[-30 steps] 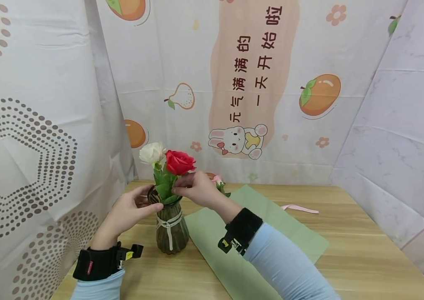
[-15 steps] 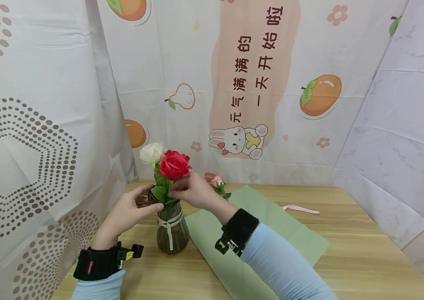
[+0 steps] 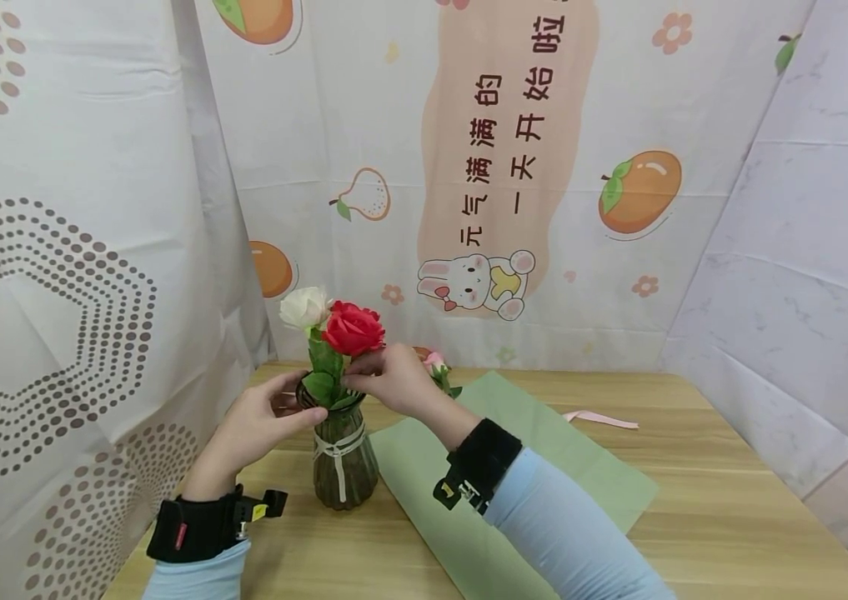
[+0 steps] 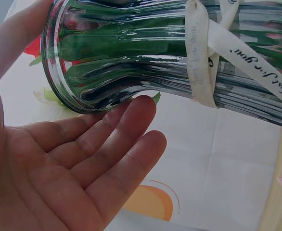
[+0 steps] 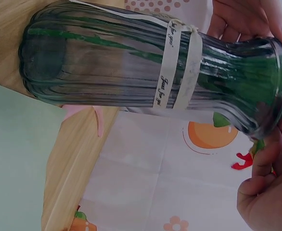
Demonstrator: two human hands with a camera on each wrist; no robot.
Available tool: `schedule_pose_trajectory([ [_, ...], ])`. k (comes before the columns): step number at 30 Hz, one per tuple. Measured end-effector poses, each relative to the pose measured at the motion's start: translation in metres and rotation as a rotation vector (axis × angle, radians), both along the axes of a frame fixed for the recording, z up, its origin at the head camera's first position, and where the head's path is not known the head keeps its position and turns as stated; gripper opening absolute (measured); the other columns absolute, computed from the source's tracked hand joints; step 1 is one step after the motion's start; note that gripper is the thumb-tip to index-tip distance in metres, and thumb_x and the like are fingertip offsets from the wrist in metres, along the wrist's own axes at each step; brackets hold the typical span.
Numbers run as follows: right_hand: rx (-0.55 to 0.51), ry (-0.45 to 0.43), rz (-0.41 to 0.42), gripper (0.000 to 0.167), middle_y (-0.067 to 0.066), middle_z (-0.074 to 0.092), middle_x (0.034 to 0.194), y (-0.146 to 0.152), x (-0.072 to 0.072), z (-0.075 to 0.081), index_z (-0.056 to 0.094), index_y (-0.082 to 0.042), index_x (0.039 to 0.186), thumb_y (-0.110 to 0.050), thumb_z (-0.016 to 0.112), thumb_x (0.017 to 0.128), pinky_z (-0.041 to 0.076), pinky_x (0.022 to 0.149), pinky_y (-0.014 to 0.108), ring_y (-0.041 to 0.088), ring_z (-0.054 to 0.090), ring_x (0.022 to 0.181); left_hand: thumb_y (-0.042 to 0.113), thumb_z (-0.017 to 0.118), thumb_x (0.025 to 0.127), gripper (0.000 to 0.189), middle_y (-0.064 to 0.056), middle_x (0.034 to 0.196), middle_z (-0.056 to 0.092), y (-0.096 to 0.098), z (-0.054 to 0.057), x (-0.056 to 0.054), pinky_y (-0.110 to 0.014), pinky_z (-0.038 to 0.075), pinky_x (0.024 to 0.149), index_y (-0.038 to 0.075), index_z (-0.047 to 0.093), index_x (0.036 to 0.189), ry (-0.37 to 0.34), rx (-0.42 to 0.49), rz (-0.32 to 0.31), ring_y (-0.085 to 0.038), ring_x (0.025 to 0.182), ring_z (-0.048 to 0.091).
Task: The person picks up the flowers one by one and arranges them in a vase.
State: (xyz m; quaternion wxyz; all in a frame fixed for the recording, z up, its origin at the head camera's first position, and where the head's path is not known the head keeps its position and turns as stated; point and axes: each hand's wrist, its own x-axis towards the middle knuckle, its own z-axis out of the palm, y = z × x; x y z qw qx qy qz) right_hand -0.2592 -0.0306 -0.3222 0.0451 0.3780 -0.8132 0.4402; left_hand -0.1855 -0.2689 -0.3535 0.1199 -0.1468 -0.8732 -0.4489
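A ribbed glass vase [image 3: 344, 471] stands upright on the table, tied with a pale printed ribbon [image 5: 167, 65]. My left hand [image 3: 262, 421] holds it at the flared rim, thumb in front and fingers behind. In the left wrist view, the fingers [image 4: 141, 115] lie against the vase neck [image 4: 117, 62]. Just above the mouth, my right hand [image 3: 397, 379] pinches the red rose [image 3: 353, 328] low among its leaves. A white rose [image 3: 305, 307] stands in the vase on the left. Green stems [image 5: 93, 38] show through the glass; the pinched stem itself is mostly hidden.
Green wrapping paper [image 3: 469, 467] lies flat right of the vase, under my right forearm. Behind that hand is a pink flower [image 3: 434, 363], partly covered. A pink ribbon [image 3: 604, 418] lies farther right on the wooden table [image 3: 724, 517]. Printed curtains hang behind and beside.
The red rose and my right hand shifted left, then slightly back to the right, ending a little left of where they were. My left hand and the vase stayed in place.
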Motion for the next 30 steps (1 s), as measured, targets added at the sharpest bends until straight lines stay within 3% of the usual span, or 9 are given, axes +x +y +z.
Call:
schedule_pose_trajectory([
  [7,-0.070,-0.067,-0.046,0.021,0.000,0.077,0.095,0.013,-0.002,0.002,0.080,-0.008,0.108,-0.018,0.081,0.090,0.056,0.076,0.029,0.011,0.069,0.085,0.035,0.081,0.089,0.070,-0.016,0.123,0.068,0.001,0.000,0.000,-0.032,0.057,0.078,0.000,0.054,0.144,0.004,0.008,-0.011,-0.025,0.102,0.069],
  [13,-0.108,-0.089,-0.052,0.017,0.000,0.076,0.087,0.029,-0.010,0.004,0.080,-0.006,0.104,-0.019,0.077,0.093,0.051,0.067,0.026,0.012,0.063,0.075,0.035,0.081,0.090,0.073,-0.019,0.128,0.066,0.000,-0.001,0.000,-0.031,0.056,0.080,-0.001,0.051,0.146,-0.002,0.008,-0.007,-0.026,0.105,0.069],
  [20,-0.191,-0.121,-0.100,0.012,0.005,0.074,0.090,0.052,-0.016,0.014,0.078,-0.006,0.101,-0.016,0.074,0.096,0.049,0.063,0.026,0.016,0.061,0.074,0.035,0.081,0.089,0.073,-0.018,0.129,0.065,0.000,-0.001,0.000,-0.031,0.056,0.081,-0.002,0.051,0.145,-0.005,0.005,-0.011,-0.026,0.106,0.068],
  [28,-0.330,-0.046,-0.111,0.011,0.010,0.074,0.089,0.079,-0.023,0.024,0.076,-0.002,0.098,-0.011,0.074,0.095,0.051,0.066,0.026,0.032,0.063,0.079,0.033,0.081,0.089,0.072,-0.019,0.128,0.065,0.001,0.000,0.000,-0.030,0.056,0.080,-0.002,0.051,0.145,-0.005,0.019,-0.018,-0.026,0.106,0.068],
  [30,-0.343,-0.033,-0.120,0.011,0.011,0.074,0.090,0.085,-0.026,0.025,0.076,-0.003,0.098,-0.013,0.074,0.095,0.051,0.068,0.026,0.031,0.063,0.079,0.033,0.081,0.089,0.072,-0.019,0.129,0.065,0.001,0.000,0.001,-0.030,0.056,0.080,-0.002,0.051,0.145,-0.006,0.023,-0.019,-0.027,0.106,0.068],
])
